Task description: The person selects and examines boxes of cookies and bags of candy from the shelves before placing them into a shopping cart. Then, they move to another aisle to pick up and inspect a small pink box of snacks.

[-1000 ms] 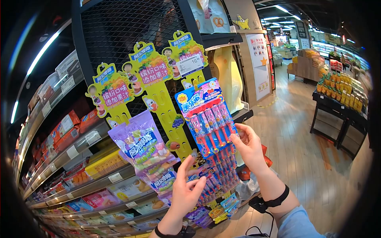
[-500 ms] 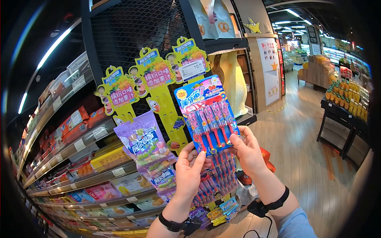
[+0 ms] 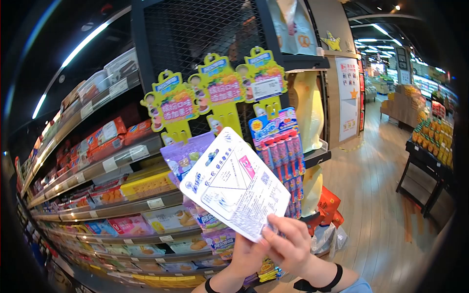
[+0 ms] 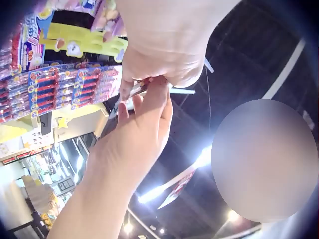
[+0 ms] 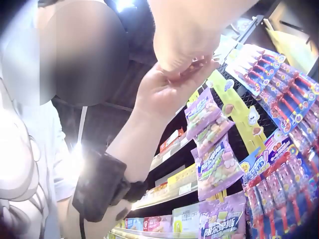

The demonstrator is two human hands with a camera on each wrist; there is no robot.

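Observation:
In the head view a blister card of lollipops [image 3: 237, 188] is turned so its white printed back faces up, tilted in front of the rack. My right hand [image 3: 290, 242] pinches its lower right edge, thumb on the printed side. At the bottom corner my left hand [image 3: 250, 255] grips the card from below, right beside the right hand. In the left wrist view the right hand [image 4: 132, 129] meets the left hand [image 4: 162, 45] at the card's edge. The left hand's palm [image 5: 167, 94] shows under the right hand [image 5: 184, 37] in the right wrist view.
Behind the card hang purple candy bags [image 3: 215, 244] and more blue-and-pink lollipop cards [image 3: 278, 136] on yellow hanging strips [image 3: 217, 88]. Shelves of boxed snacks [image 3: 154, 185] run along the left. To the right are wooden flooring [image 3: 373, 195] and a black stand of bottles [image 3: 432, 141].
The left hand came up to the card's lower edge. The card then flipped from its colourful front to its white back, and both hands moved lower and closer together. The view shifted.

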